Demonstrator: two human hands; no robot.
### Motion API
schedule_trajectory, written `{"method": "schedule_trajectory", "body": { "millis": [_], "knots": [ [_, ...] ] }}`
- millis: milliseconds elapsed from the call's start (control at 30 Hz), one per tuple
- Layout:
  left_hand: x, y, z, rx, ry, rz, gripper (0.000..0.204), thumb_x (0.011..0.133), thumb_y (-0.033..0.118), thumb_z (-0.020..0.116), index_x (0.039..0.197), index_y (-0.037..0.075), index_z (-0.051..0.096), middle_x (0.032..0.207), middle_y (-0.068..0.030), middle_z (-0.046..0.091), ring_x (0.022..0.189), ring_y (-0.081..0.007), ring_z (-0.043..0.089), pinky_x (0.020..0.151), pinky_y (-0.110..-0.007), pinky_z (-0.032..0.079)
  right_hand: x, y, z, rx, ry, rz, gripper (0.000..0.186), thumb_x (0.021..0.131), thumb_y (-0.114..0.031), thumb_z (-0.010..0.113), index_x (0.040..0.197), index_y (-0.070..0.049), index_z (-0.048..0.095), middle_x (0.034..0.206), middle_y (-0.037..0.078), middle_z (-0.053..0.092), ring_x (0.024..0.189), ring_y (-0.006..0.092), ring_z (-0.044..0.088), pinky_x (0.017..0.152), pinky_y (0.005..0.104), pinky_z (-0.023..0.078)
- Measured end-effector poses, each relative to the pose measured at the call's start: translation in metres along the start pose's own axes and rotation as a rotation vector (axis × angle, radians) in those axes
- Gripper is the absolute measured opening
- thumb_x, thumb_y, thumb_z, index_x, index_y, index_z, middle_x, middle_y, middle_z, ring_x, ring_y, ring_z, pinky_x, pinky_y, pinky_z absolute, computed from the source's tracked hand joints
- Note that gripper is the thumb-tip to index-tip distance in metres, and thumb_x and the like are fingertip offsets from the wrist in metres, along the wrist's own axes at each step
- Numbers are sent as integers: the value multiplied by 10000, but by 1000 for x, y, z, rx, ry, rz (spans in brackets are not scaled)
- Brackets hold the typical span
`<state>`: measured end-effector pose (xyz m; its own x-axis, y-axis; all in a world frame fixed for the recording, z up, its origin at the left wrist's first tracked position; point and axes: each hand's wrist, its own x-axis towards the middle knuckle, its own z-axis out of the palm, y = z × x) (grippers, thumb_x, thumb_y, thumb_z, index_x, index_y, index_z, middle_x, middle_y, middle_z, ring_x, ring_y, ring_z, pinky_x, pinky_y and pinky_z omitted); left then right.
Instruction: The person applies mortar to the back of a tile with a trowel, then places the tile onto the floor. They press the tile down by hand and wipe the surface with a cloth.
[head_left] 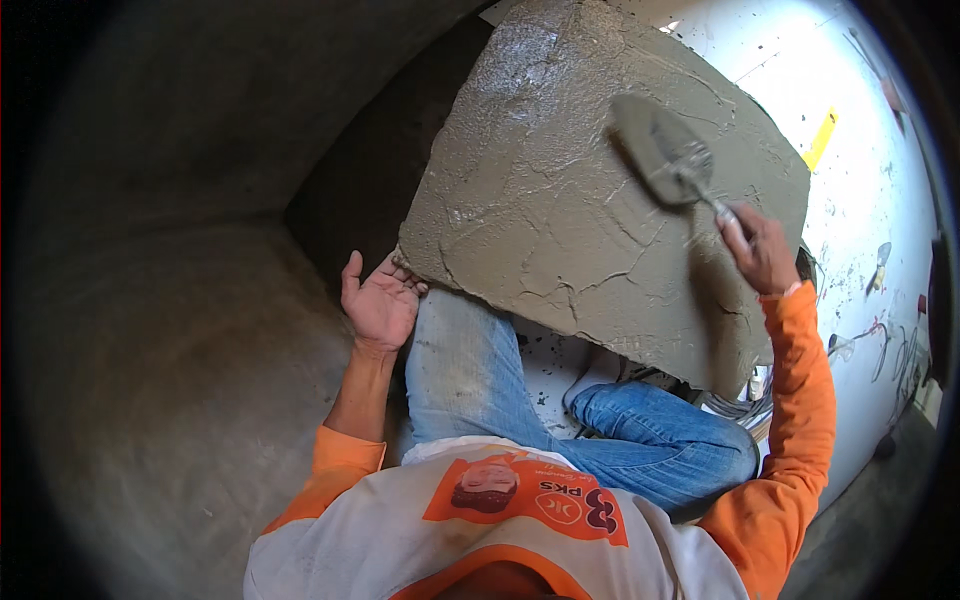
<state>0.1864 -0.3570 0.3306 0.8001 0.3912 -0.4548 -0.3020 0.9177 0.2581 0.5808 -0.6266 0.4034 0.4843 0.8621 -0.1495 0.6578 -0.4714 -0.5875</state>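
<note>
A wide slab coated in wet grey mortar [520, 230] spreads out in front of my knees, its surface cracked and ridged, with a shiny wet patch toward the far left. My right hand [762, 248] is closed round the handle of a trowel [650, 140]. The blade is over the mortar's right part and looks slightly blurred; whether it touches I cannot tell. My left hand [383, 305] is palm up at the slab's near left corner, fingers spread with their tips at or under its edge.
A bare grey cement wall [150, 300] curves along my left. Beyond the slab on the right lie a yellow strip [821, 140], a small scraper-like tool [880, 267] and tangled cables [885, 345] on a pale floor. Coiled wire [735, 407] sits under the slab near my bent knee.
</note>
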Motion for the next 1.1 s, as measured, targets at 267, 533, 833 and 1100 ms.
{"method": "schedule_trajectory", "body": {
  "millis": [267,533,833,1100],
  "knots": [
    [-22,-17,37,168,171,107,658,847,528,441,1229,-7,485,1177,-107,574,1016,-219,536,814,-321,394,-73,-21,-2,109,-589,-149,247,822,-281,565,939,-74,630,787,188,625,702,392,598,640,454,481],
    [-16,-58,81,261,330,148,718,811,571,444,1231,-10,472,1189,-78,540,980,-191,504,760,-291,374,4,123,-75,-112,-191,-83,323,894,-338,505,883,-40,629,743,205,616,660,384,579,597,439,448],
    [-4,-78,87,252,453,146,676,810,563,461,1165,-10,512,1127,-83,568,960,-206,527,774,-306,402,51,188,-138,-3,-239,486,450,909,-462,447,961,-51,625,675,110,588,529,198,559,424,344,447],
    [29,-70,71,323,447,172,659,824,554,457,1157,-12,514,1104,-85,576,923,-196,558,714,-292,453,-121,124,-63,170,-405,0,274,871,-312,525,929,-82,663,752,198,639,663,382,609,631,431,493]
  ]
}}
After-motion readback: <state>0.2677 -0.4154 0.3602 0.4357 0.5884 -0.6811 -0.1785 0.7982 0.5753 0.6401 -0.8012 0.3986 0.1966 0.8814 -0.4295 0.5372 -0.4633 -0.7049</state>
